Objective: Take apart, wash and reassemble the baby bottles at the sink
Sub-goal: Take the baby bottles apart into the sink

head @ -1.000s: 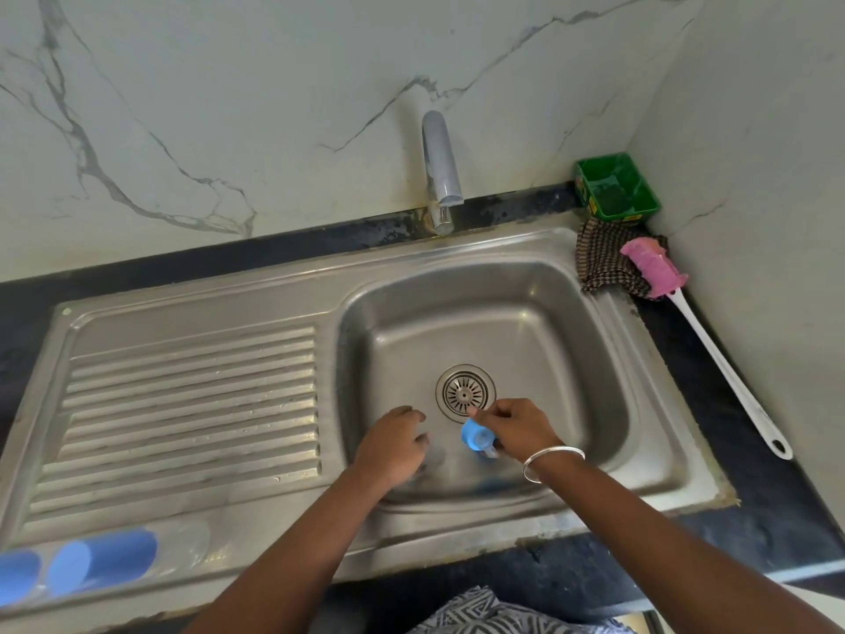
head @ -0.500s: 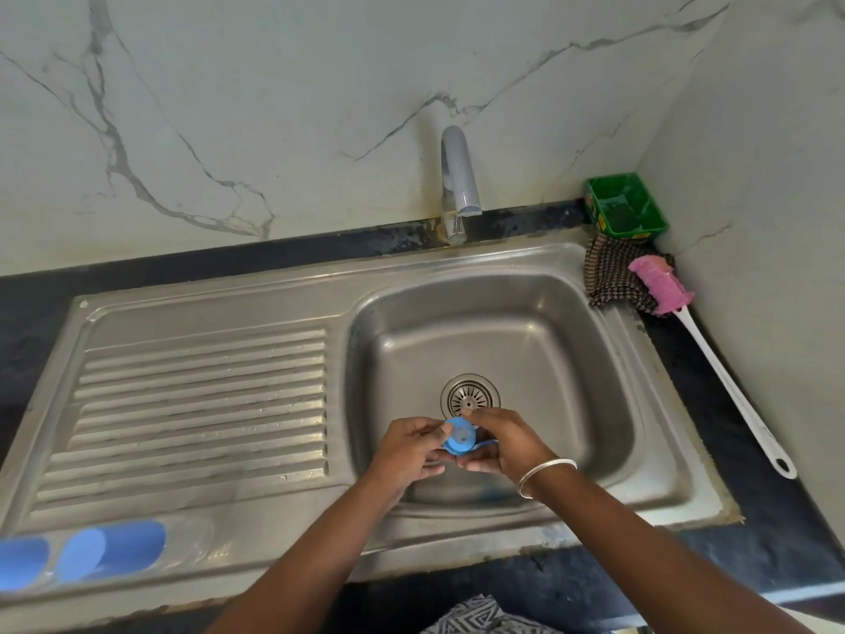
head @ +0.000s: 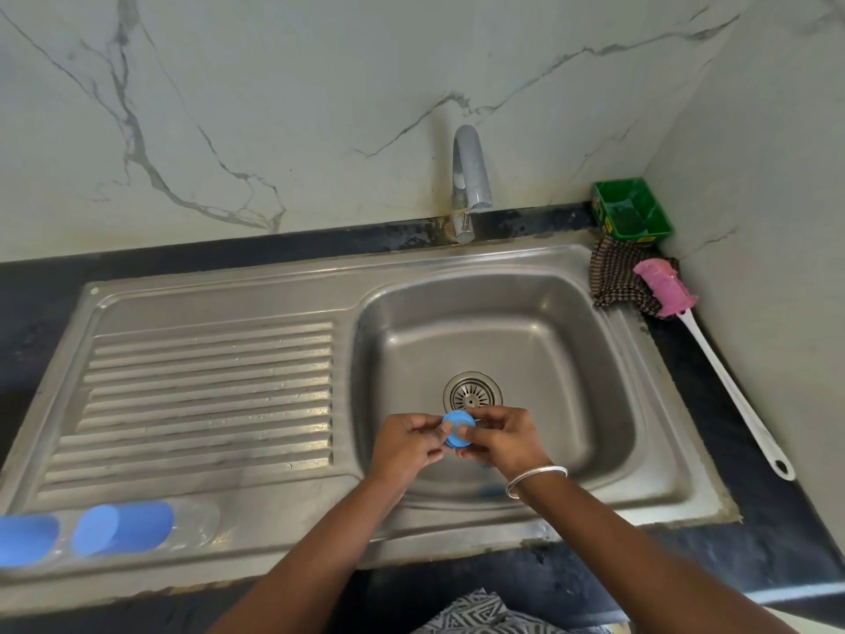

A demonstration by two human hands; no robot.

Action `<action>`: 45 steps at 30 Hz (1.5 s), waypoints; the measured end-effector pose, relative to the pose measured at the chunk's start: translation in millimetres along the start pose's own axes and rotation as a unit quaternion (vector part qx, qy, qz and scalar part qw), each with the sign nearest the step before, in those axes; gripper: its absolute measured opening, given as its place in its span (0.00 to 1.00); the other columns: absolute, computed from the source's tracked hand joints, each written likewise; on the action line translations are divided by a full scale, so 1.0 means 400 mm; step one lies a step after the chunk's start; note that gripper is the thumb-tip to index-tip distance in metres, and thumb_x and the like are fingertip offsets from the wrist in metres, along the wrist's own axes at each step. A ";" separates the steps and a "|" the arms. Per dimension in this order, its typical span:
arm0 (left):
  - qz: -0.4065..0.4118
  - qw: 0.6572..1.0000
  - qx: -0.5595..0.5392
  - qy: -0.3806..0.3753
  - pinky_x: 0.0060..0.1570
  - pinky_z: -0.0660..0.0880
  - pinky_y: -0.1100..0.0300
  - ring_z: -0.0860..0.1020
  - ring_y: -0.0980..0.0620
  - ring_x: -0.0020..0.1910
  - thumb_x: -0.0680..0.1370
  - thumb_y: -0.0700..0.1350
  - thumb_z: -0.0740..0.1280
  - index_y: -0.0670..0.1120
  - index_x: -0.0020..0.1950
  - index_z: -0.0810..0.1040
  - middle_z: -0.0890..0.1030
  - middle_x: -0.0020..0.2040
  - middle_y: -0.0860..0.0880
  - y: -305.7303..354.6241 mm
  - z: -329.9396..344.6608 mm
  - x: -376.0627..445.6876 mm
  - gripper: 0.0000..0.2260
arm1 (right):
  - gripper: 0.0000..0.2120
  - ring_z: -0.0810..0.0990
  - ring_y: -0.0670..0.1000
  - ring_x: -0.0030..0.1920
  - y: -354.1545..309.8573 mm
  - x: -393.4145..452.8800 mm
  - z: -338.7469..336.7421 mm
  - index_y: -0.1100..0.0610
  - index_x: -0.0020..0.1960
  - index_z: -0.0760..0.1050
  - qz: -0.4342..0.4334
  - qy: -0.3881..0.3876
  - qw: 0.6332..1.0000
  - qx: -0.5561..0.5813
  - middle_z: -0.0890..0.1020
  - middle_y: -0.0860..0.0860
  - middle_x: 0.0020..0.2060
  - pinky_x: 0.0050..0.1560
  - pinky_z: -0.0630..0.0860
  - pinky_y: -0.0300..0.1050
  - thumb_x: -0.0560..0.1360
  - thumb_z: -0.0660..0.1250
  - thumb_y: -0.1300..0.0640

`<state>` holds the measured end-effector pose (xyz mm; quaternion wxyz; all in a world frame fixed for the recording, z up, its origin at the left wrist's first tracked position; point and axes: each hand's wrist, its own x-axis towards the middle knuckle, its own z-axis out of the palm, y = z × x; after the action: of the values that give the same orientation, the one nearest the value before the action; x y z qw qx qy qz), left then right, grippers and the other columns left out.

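Over the steel sink basin (head: 571, 359), just in front of the drain (head: 472, 392), both my hands hold one small blue bottle ring (head: 457, 427). My left hand (head: 407, 443) pinches its left edge and my right hand (head: 500, 439) grips its right side, thumb across the blue face. What lies behind the ring between my fingers is hidden. At the near left of the drainboard (head: 205, 386) lie two baby bottles on their sides: one (head: 137, 528) with a blue cap and a clear body, and one (head: 25, 539) cut off by the frame edge.
The tap (head: 468, 180) stands behind the basin and no water runs. In the back right corner sit a green tub (head: 633, 210), a checked cloth (head: 615, 279) and a pink bottle brush (head: 665, 286) whose white handle runs along the right counter.
My hands rose from the basin floor and came together. One second ago only the right hand held the blue ring; now both hold it, turned face up, a little higher.
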<state>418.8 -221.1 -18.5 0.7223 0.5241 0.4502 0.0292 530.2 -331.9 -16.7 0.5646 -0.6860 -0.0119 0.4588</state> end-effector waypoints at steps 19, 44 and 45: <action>0.149 0.960 0.219 0.087 0.42 0.78 0.67 0.83 0.61 0.38 0.73 0.48 0.77 0.50 0.48 0.88 0.86 0.37 0.57 -0.040 0.002 -0.011 0.05 | 0.06 0.84 0.52 0.35 0.033 0.012 0.060 0.56 0.43 0.80 -0.039 0.114 0.955 -0.272 0.84 0.53 0.36 0.39 0.83 0.48 0.66 0.74 0.60; 0.054 0.988 0.133 0.055 0.40 0.77 0.68 0.84 0.51 0.45 0.80 0.42 0.67 0.44 0.55 0.83 0.85 0.49 0.49 -0.039 -0.058 -0.034 0.07 | 0.14 0.80 0.56 0.54 0.035 0.062 -0.009 0.47 0.56 0.80 -0.015 0.056 0.871 -0.488 0.83 0.51 0.53 0.53 0.74 0.43 0.71 0.69 0.50; 0.039 0.992 0.104 0.063 0.40 0.77 0.65 0.85 0.50 0.45 0.80 0.42 0.67 0.45 0.54 0.83 0.86 0.48 0.49 -0.033 -0.072 -0.036 0.07 | 0.14 0.80 0.56 0.56 0.032 0.060 0.005 0.47 0.57 0.79 -0.024 0.055 0.871 -0.487 0.82 0.51 0.55 0.54 0.74 0.43 0.72 0.69 0.49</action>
<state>384.9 -213.6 -21.3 0.6325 0.6107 0.4745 0.0437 536.4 -322.1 -41.4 0.1694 -0.8978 -0.2188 0.3426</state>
